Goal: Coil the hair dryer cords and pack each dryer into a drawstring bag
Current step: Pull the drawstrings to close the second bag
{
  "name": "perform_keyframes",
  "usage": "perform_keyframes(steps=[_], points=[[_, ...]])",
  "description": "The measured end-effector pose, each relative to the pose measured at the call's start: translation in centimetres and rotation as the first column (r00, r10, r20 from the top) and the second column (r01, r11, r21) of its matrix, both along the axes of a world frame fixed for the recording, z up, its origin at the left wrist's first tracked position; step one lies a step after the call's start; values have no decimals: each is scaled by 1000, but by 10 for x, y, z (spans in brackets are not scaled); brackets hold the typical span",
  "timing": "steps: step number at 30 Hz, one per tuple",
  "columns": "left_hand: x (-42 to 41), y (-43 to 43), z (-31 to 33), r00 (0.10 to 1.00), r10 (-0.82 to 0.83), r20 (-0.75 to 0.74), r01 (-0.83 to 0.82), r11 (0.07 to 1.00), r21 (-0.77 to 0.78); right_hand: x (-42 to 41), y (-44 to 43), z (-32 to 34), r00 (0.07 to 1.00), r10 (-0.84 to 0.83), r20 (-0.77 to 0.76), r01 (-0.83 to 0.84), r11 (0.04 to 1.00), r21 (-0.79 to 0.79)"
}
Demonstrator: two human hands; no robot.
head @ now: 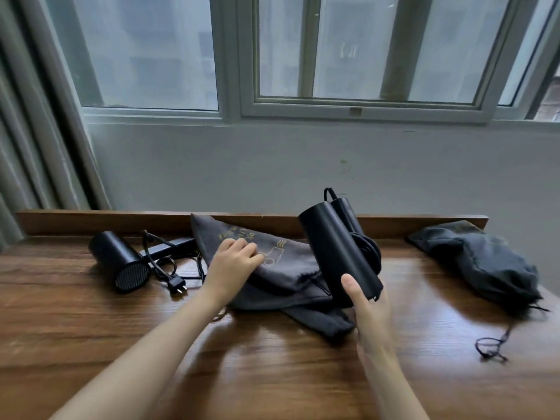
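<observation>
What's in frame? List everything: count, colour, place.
held hair dryer: 1, black, raised above table centre, cord bundled behind it
lying hair dryer: 1, black, table left, on its side
loose cord with plug: 1, black, right of the lying hair dryer
printed drawstring bag: 1, grey with gold print, table centre, flat
darker fabric: 1 piece, dark grey, under the printed drawstring bag; possibly another bag
stuffed drawstring bag: 1, dark grey, table right, string trailing forward
table: 1, brown wood
window: 1, pale frame, behind table
curtain: 1, grey-green, far left
left hand: rests on the printed drawstring bag
right hand: grips the held hair dryer's lower end
</observation>
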State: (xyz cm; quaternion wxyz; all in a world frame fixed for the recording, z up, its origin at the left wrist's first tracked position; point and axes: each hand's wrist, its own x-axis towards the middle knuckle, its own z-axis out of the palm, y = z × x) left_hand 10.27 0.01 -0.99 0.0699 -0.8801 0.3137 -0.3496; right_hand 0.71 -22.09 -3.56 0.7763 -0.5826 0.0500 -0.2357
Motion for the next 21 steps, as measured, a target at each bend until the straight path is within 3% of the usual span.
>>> perform_keyframes(steps=[4, 6, 10, 14, 15, 17, 19, 21], points=[[-15, 52, -7, 993, 106, 42, -103, 993, -63, -4, 9, 0, 999, 39, 17, -38, 998, -47], [-27, 70, -12, 996, 83, -20, -85, 989, -125, -5, 14, -1, 998, 68, 15, -67, 996, -67], [-49, 77, -11, 981, 0, -195, -19, 996, -91, -9, 23, -2, 994, 105, -6, -105, 989, -106], [-78, 47, -4, 954, -92, -284, -19, 931, -364, -13, 31, -1, 990, 117, -73, -125, 986, -112], [-85, 33, -6, 956, -111, -270, 15, 943, -334, -14, 32, -2, 989, 122, -85, -131, 985, -113], [-94, 5, -16, 951, -48, -305, 9, 992, -128, -17, 32, -2, 987, 135, -82, -145, 981, -132], [-95, -15, -23, 900, 119, -420, -125, 992, 12, -19, 31, -2, 986, 148, -73, -159, 973, -166], [-91, -27, -32, 873, 213, -439, -226, 974, 24, -22, 29, -2, 987, 154, -54, -162, 968, -194]])
